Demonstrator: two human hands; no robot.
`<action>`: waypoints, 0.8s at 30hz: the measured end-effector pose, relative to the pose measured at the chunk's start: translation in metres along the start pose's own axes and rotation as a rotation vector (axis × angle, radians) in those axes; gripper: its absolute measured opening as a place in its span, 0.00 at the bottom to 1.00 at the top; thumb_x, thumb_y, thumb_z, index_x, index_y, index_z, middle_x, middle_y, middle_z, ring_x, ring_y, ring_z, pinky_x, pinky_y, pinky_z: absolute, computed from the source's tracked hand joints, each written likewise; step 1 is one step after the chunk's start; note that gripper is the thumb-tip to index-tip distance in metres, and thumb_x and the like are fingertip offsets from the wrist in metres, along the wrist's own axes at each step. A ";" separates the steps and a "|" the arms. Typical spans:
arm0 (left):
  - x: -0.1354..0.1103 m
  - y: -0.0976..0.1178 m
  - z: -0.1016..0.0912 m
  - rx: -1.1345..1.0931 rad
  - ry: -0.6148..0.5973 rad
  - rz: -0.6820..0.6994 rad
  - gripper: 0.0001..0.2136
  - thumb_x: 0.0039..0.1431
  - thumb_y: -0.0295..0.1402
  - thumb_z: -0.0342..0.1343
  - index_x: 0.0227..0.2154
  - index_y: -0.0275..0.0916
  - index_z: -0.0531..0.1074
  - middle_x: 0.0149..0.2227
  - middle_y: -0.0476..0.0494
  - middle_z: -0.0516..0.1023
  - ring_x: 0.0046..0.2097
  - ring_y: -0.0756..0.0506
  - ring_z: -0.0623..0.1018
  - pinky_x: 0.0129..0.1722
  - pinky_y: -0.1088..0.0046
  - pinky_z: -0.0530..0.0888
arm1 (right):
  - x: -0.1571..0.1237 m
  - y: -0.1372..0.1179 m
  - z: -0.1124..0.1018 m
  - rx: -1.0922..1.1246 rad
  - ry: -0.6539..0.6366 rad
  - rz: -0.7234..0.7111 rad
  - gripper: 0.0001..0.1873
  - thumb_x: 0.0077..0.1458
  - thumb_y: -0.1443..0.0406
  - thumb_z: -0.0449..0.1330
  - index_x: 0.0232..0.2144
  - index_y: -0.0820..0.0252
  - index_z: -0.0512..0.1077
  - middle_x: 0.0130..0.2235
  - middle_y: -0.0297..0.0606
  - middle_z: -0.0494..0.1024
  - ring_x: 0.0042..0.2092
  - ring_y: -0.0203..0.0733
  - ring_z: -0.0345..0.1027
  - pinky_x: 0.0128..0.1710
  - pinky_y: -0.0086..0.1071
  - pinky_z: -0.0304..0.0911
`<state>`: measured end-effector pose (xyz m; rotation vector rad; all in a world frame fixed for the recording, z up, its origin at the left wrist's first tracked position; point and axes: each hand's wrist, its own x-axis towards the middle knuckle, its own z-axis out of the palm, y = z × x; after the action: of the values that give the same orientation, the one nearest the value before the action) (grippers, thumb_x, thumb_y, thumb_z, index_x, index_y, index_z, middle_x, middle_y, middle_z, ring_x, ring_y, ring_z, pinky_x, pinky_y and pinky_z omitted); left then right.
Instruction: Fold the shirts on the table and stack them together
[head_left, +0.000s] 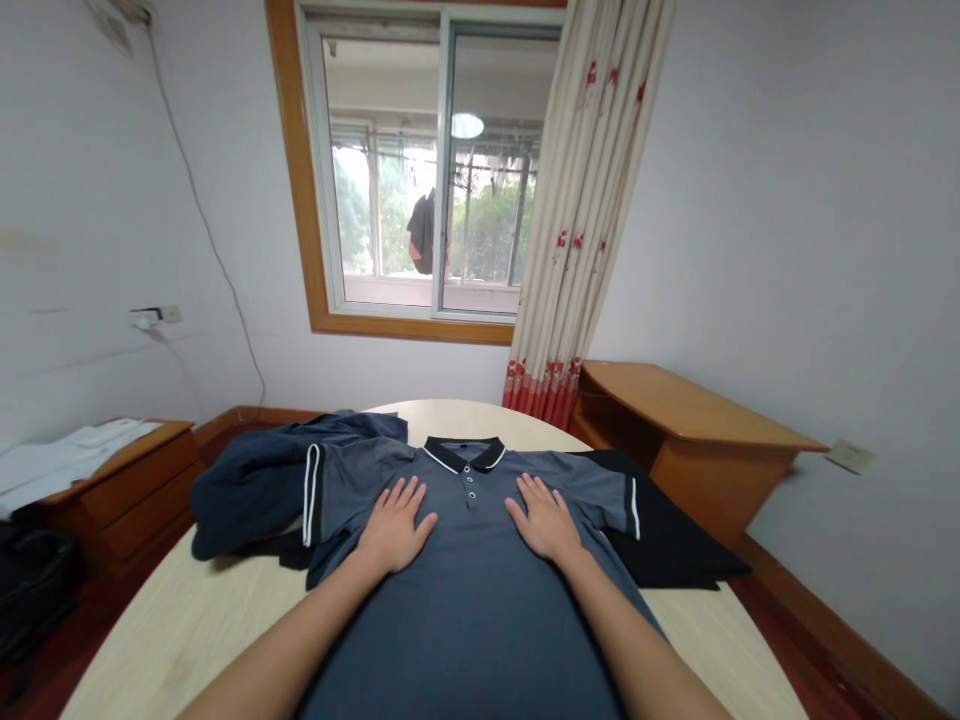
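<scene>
A grey-blue polo shirt [465,590] lies spread out front side up, its black collar [465,453] with white edging pointing away from me. Both short sleeves stretch outward and end in black and white bands. My left hand [396,525] rests flat on the left of the chest, fingers spread. On the other side of the button placket, my right hand [546,518] lies flat too, its fingers apart. Neither hand grips the cloth. The shirt's lower hem is out of view.
The round pale wooden table [187,640] carries dark blue clothing [251,485] bunched at the left and black cloth [667,535] at the right, partly under the shirt. A wooden desk [697,410] stands beyond at right, a drawer cabinet [139,495] with papers at left.
</scene>
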<state>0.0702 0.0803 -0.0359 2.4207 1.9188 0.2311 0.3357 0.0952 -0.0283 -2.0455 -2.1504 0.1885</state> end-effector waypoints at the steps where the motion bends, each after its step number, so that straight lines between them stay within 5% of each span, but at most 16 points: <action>1: -0.002 -0.003 -0.001 0.002 -0.009 -0.003 0.32 0.68 0.50 0.37 0.68 0.35 0.55 0.71 0.42 0.49 0.71 0.38 0.50 0.69 0.56 0.51 | 0.000 0.005 -0.002 -0.017 0.002 0.033 0.36 0.67 0.51 0.40 0.69 0.65 0.52 0.71 0.41 0.48 0.72 0.46 0.38 0.69 0.45 0.37; 4: -0.003 -0.005 -0.005 0.006 -0.010 -0.020 0.32 0.68 0.49 0.37 0.68 0.34 0.55 0.71 0.41 0.49 0.71 0.38 0.49 0.69 0.56 0.51 | -0.005 0.007 -0.004 -0.045 0.034 0.056 0.35 0.68 0.53 0.39 0.69 0.67 0.52 0.71 0.43 0.49 0.72 0.46 0.40 0.69 0.46 0.35; 9: -0.002 -0.003 -0.004 -0.006 -0.013 -0.013 0.32 0.69 0.49 0.36 0.68 0.32 0.55 0.71 0.40 0.49 0.71 0.38 0.49 0.69 0.56 0.51 | -0.013 0.002 0.000 0.014 -0.001 -0.120 0.35 0.67 0.51 0.38 0.69 0.62 0.53 0.71 0.39 0.49 0.72 0.44 0.38 0.70 0.47 0.34; 15: -0.002 -0.004 -0.006 -0.003 -0.024 -0.015 0.33 0.68 0.49 0.37 0.68 0.30 0.54 0.70 0.38 0.49 0.71 0.38 0.50 0.69 0.56 0.51 | -0.013 0.013 -0.006 0.000 0.011 0.031 0.34 0.68 0.53 0.40 0.69 0.65 0.53 0.71 0.44 0.49 0.72 0.47 0.39 0.69 0.47 0.36; 19: -0.008 0.005 -0.008 -0.016 -0.003 0.014 0.33 0.69 0.48 0.36 0.68 0.30 0.53 0.71 0.39 0.47 0.72 0.40 0.49 0.69 0.56 0.50 | -0.023 -0.003 -0.011 0.064 0.066 -0.145 0.34 0.67 0.53 0.41 0.69 0.63 0.53 0.71 0.41 0.49 0.72 0.44 0.38 0.70 0.45 0.33; 24: -0.016 0.014 -0.007 -0.068 -0.050 0.119 0.33 0.68 0.51 0.37 0.69 0.36 0.53 0.71 0.42 0.47 0.72 0.40 0.48 0.69 0.56 0.49 | -0.030 -0.020 -0.005 0.134 -0.066 -0.292 0.35 0.66 0.50 0.43 0.68 0.61 0.55 0.71 0.40 0.49 0.72 0.45 0.38 0.70 0.47 0.32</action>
<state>0.0794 0.0613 -0.0282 2.4749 1.7201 0.2337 0.3186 0.0641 -0.0199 -1.6527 -2.3727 0.3546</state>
